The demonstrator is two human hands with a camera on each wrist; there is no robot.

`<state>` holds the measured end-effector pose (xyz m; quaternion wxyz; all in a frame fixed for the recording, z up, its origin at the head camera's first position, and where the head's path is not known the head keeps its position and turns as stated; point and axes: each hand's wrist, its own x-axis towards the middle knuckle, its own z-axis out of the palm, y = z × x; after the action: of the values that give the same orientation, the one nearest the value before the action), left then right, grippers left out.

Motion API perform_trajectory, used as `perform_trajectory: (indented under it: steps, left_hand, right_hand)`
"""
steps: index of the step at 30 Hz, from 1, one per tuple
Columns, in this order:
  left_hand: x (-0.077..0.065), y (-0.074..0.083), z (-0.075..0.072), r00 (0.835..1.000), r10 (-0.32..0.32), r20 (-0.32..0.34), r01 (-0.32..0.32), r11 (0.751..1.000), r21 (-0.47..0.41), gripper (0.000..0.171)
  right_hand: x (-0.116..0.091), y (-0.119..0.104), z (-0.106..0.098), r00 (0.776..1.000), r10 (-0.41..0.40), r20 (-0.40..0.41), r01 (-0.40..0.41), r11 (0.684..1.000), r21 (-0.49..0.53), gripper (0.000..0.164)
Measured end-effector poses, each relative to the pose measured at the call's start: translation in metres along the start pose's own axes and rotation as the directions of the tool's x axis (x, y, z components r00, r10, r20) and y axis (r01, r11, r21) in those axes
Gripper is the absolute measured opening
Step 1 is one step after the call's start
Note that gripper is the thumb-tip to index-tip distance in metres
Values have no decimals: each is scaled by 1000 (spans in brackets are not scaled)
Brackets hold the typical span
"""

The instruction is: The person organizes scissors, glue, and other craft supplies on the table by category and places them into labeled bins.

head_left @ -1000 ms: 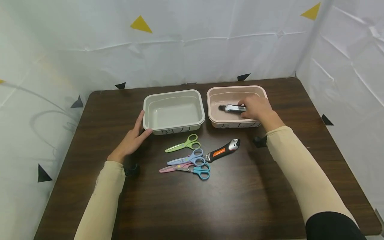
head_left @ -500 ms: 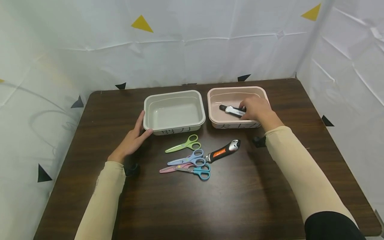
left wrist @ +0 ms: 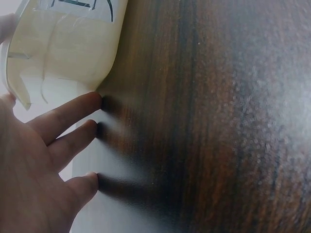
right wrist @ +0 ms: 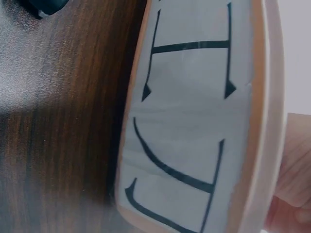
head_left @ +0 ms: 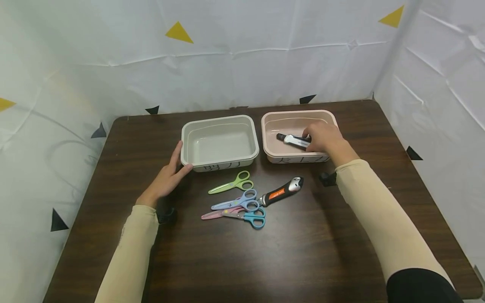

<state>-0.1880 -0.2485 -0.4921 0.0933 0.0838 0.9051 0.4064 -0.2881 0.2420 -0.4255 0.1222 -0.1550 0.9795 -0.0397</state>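
Observation:
My right hand reaches into the pink bin, its thumb and fingers curled round the near end of a silver-and-black utility knife. The knife lies slanted on the bin floor, and a dark piece shows beside it under the fingers. In the right wrist view, the lettered bin wall hides most of that hand. My left hand is spread at the near left corner of the grey-white bin, thumb and index finger touching it. In the left wrist view its other fingers are extended beside the bin.
Light green scissors lie in front of the bins. Lavender, pink and teal scissors overlap nearby. Against them lies a tool with a black handle and orange label. White sheeting stands behind the table.
Within the pink bin, the utility knife has turned, its near end swinging toward me, mostly in the first half second. The right hand has barely shifted. My left hand stays put.

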Motion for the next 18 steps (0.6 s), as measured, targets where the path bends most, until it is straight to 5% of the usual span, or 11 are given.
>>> perform_trajectory:
  steps: [18]
  left_hand:
    - [0,-2,-1,1000,-7,0,7,1000,6,79]
  right_hand:
    - [-20,-21,-17,998,-6,-69,9,999,45,43]
